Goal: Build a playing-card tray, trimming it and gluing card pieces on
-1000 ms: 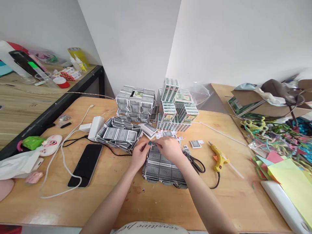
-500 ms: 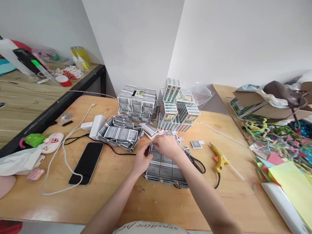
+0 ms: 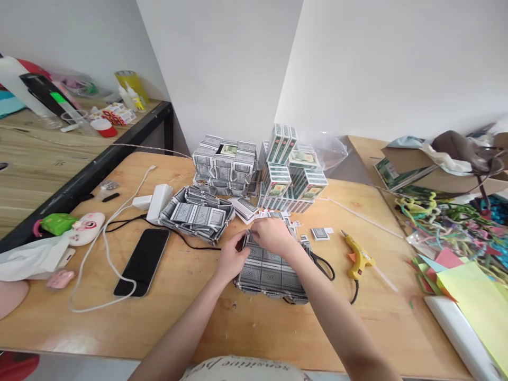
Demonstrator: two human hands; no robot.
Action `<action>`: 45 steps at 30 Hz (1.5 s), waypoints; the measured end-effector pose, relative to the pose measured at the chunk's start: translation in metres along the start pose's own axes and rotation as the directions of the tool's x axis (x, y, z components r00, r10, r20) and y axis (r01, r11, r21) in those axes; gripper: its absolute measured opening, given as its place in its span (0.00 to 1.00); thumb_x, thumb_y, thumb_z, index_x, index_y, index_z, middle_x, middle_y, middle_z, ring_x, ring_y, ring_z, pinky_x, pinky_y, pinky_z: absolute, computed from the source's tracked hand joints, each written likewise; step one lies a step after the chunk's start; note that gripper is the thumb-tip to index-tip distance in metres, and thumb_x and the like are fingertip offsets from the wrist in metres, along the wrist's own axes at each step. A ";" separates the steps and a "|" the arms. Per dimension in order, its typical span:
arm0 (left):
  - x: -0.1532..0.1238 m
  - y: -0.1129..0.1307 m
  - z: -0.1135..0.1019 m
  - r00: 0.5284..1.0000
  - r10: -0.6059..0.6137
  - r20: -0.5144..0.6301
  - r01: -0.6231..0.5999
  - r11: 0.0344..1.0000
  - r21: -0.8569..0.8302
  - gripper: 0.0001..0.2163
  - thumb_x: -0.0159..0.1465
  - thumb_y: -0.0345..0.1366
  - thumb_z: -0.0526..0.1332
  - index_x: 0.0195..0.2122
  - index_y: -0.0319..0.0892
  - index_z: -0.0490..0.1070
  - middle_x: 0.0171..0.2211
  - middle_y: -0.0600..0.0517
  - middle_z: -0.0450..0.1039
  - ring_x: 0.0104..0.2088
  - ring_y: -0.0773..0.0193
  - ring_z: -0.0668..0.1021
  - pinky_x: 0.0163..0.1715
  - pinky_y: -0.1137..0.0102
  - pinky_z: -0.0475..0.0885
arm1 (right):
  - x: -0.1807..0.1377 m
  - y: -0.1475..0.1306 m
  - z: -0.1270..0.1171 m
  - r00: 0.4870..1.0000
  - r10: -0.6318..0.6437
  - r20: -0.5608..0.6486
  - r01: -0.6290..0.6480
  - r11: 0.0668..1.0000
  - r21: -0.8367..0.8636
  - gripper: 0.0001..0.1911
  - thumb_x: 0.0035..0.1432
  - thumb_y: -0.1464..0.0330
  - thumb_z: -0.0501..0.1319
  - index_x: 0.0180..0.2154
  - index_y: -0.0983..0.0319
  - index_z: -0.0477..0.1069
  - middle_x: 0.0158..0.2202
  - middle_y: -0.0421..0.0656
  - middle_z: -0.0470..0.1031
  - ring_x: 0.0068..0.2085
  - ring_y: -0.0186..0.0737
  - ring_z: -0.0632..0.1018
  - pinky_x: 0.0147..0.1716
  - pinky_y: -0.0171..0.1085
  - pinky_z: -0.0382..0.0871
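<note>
A box built of grey-backed playing cards (image 3: 272, 272) lies in front of me on the table. My left hand (image 3: 233, 257) grips its far left corner, thumb on the top and fingers against the side. At the same corner my right hand (image 3: 272, 235) is bent over with its fingertips pinched at the edge; whatever they pinch is hidden. Behind my hands are a small stack of cards (image 3: 244, 209) and scattered loose cards. To the left stands an open card-built tray (image 3: 198, 216) with cards inside. Scissors (image 3: 324, 267) with black handles lie partly behind the box.
A yellow glue gun (image 3: 359, 256) lies right of the box, its cord running toward me. Stacked card packs (image 3: 286, 180) and a larger card structure (image 3: 225, 161) stand behind. At left are a phone (image 3: 143, 262) and a white cable (image 3: 105, 248). Colored paper (image 3: 472, 296) covers the right edge.
The view has shifted slightly. Both hands stay at the box's far left corner in nearly the same pose.
</note>
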State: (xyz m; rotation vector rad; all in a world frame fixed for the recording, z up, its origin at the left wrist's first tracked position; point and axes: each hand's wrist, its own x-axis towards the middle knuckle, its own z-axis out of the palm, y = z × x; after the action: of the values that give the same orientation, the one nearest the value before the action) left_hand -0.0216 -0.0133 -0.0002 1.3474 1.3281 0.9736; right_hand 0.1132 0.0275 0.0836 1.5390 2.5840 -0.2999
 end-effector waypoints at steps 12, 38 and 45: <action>-0.001 0.005 -0.004 0.999 0.049 0.018 -0.050 0.995 0.088 0.22 0.51 0.25 0.54 0.49 0.40 0.70 0.46 0.49 0.74 0.46 0.56 0.75 0.48 0.63 0.68 | -0.014 0.017 -0.001 0.996 -0.046 -0.077 0.060 0.978 0.201 0.10 0.56 0.72 0.53 0.38 0.64 0.70 0.36 0.45 0.72 0.40 0.37 0.71 0.38 0.33 0.60; -0.001 0.005 -0.006 0.994 0.056 0.093 -0.058 0.998 0.026 0.25 0.53 0.25 0.53 0.54 0.41 0.66 0.49 0.50 0.72 0.49 0.57 0.73 0.51 0.60 0.66 | 0.000 0.020 0.010 0.973 -0.188 -0.133 0.214 0.951 0.221 0.12 0.56 0.75 0.51 0.32 0.65 0.74 0.31 0.45 0.73 0.33 0.35 0.71 0.34 0.31 0.59; 0.000 0.010 -0.006 0.991 0.111 0.080 -0.116 0.992 0.053 0.24 0.53 0.25 0.53 0.52 0.41 0.67 0.50 0.50 0.71 0.49 0.57 0.73 0.52 0.62 0.66 | 0.002 0.022 0.011 0.969 -0.204 -0.136 0.232 0.944 0.235 0.13 0.56 0.75 0.51 0.30 0.65 0.74 0.30 0.45 0.73 0.34 0.35 0.71 0.34 0.31 0.59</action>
State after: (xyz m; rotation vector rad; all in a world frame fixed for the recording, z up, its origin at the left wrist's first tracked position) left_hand -0.0254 -0.0116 0.0107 1.5034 1.2407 0.9563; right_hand 0.1315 0.0366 0.0700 1.3713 2.9054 -0.6002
